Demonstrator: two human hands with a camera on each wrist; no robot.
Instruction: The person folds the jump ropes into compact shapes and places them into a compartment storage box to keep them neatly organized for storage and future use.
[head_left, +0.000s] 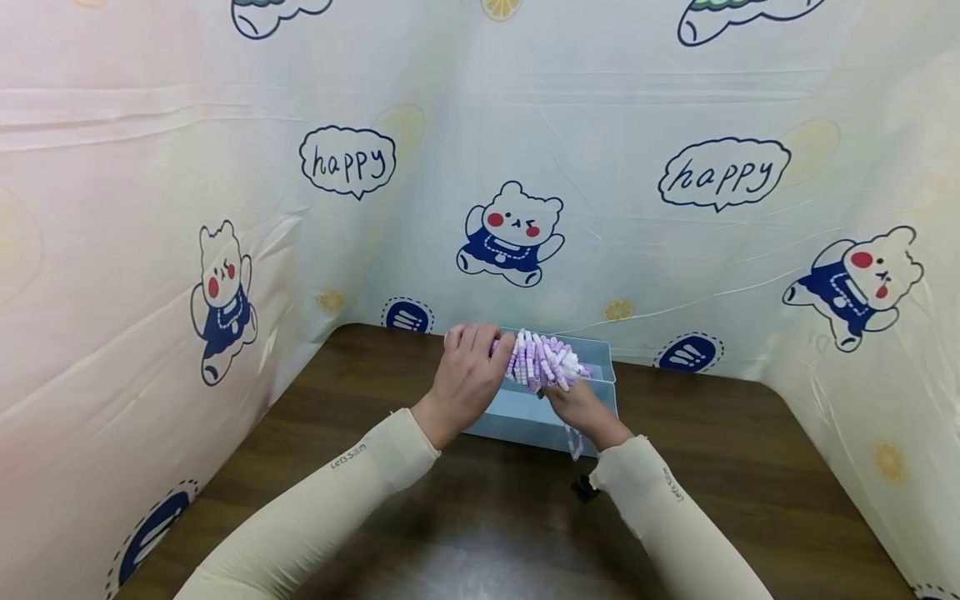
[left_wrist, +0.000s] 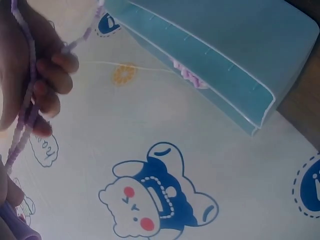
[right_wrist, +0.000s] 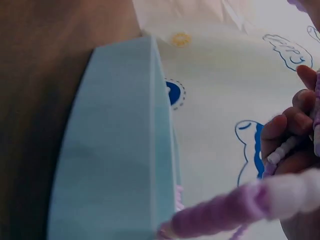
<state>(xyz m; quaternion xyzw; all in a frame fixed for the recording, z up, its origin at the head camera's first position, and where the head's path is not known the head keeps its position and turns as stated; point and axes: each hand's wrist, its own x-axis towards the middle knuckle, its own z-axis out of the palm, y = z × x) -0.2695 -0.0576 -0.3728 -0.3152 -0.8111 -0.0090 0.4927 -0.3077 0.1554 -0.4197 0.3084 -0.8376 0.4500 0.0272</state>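
In the head view my left hand (head_left: 471, 371) grips one end of a bundle of purple and white beaded strands (head_left: 536, 360), held over the front part of a light blue box (head_left: 525, 417). My right hand (head_left: 581, 408) is under the bundle's other end, its fingertips mostly hidden there. A loop of beads (head_left: 574, 442) hangs beside the right wrist. In the left wrist view a thin beaded strand (left_wrist: 31, 55) runs along the right hand (left_wrist: 45, 70), whose fingers curl. The right wrist view shows the left hand's curled fingers (right_wrist: 280, 132) round beads, with a blurred beaded strand (right_wrist: 220, 212) close to the camera.
The box has a divider, and more purple beads (left_wrist: 187, 75) show at its inner edge. It stands on a dark brown wooden table (head_left: 450, 517). Patterned cloth (head_left: 420, 242) walls in the table at the back and both sides. A small black object (head_left: 585, 488) is by the right wrist.
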